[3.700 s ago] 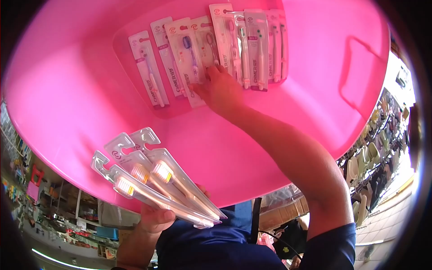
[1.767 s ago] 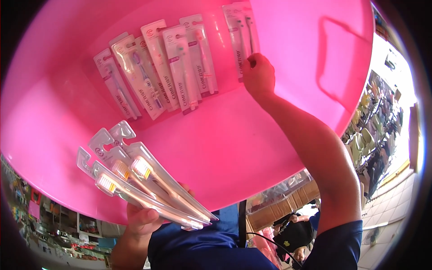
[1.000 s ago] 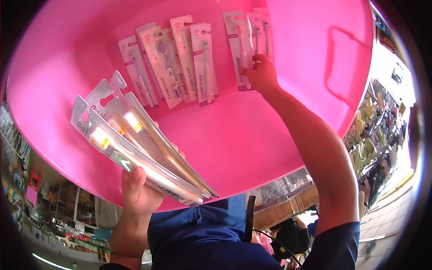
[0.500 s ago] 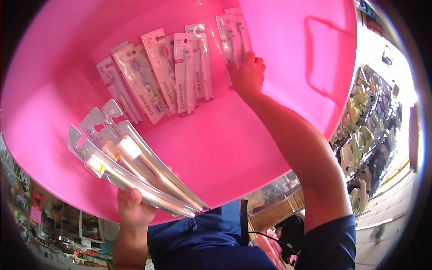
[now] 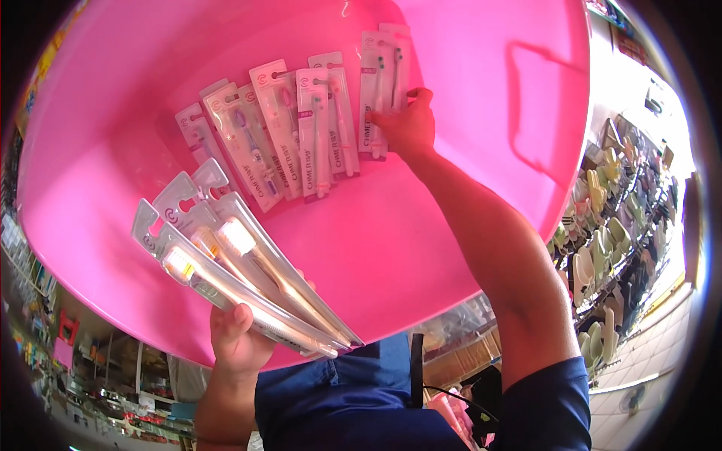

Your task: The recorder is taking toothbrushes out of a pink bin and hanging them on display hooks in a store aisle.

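Observation:
My left hand [image 5: 239, 338], at the lower left, grips a fan of three blister-packed toothbrushes [image 5: 259, 263] with pale heads and handles. Its thumb presses on the near side, and some fingers are hidden behind the packs. Inside a large pink tub [image 5: 444, 203], my right hand [image 5: 406, 124] holds a pair of toothbrush packs [image 5: 382, 75] at the right end of the row, thumb on one edge and fingers on the other. To the left stand several more toothbrush packs [image 5: 278, 135], overlapping and leaning side by side, with purple, pink and white brushes.
The tub's right wall carries a moulded handle outline [image 5: 515, 98]. Beyond the rim at right hangs a rack of slippers [image 5: 602, 225] above a tiled floor [image 5: 639, 353]. Shelves of small goods [image 5: 113, 376] stand at lower left.
My right thumb has moved left and down across the end packs, whose lower ends now show beneath my hand. The view has shifted slightly; my left hand keeps its toothbrushes.

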